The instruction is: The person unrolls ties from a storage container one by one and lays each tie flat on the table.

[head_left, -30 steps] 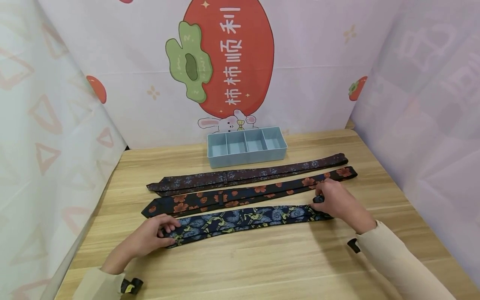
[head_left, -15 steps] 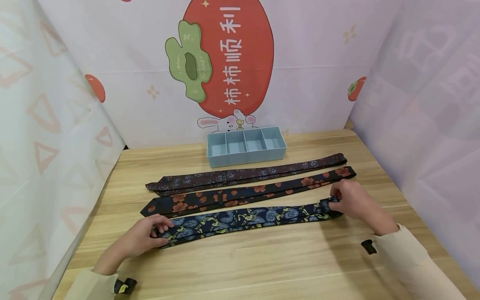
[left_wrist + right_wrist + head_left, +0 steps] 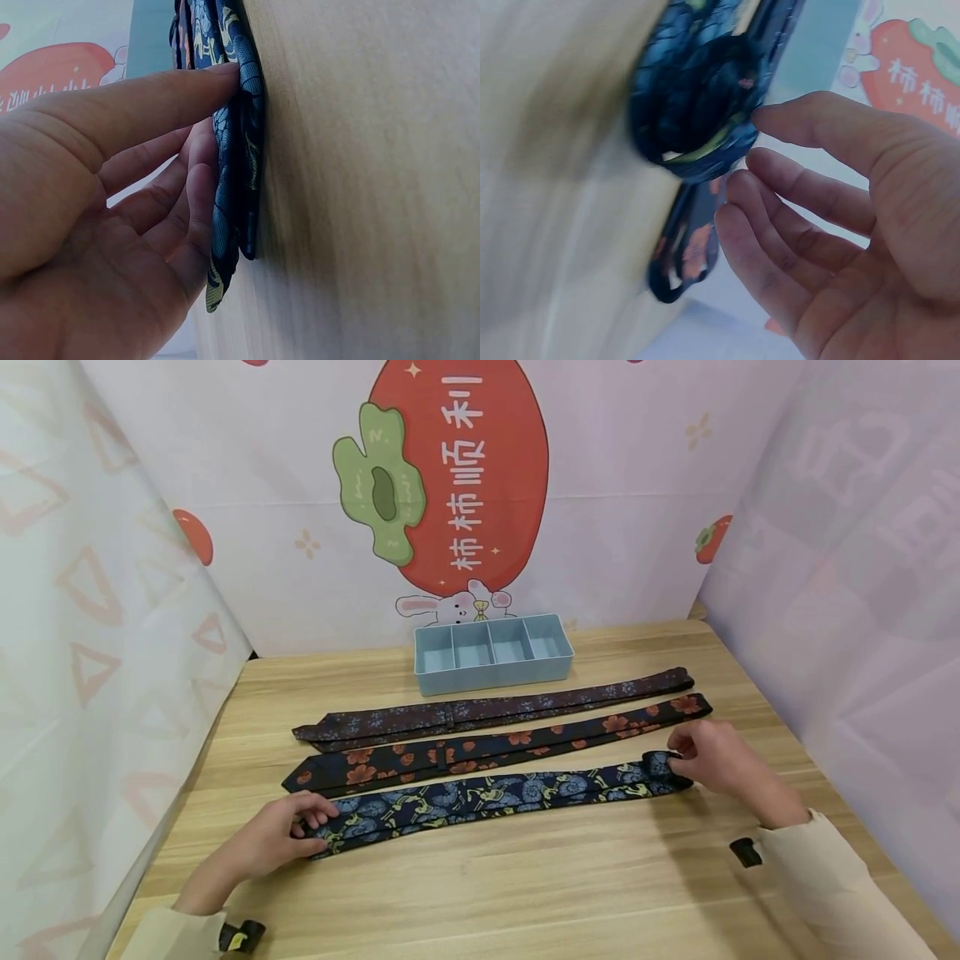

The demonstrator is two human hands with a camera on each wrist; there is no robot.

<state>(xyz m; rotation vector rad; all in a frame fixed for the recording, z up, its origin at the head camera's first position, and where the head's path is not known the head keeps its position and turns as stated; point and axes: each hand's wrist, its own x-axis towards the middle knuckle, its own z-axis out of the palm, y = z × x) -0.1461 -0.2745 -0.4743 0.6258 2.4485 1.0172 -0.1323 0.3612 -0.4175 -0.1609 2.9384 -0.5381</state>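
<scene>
A dark blue necktie (image 3: 517,792) with a blue and yellow pattern lies lengthwise across the table, nearest the person. My left hand (image 3: 273,833) holds its left end, thumb at the near edge and fingers at the far edge. In the left wrist view the thumb (image 3: 214,79) presses on the cloth. The tie's right end is turned over into a small loop (image 3: 697,112). At this loop my right hand (image 3: 723,768) has its thumb tip against the cloth, its other fingers spread apart and off it. Those fingers (image 3: 739,225) are loosely bent.
Behind lie a black necktie with orange flowers (image 3: 517,739) and a dark maroon necktie with small blue flowers (image 3: 495,708), roughly parallel. A light blue box with several compartments (image 3: 495,677) stands at the back, before a printed cloth backdrop (image 3: 615,543).
The near necktie has spread lengthwise: its left end moved left with my left hand, its right end rightward. My right hand moved right, and its fingers came away from the looped end.
</scene>
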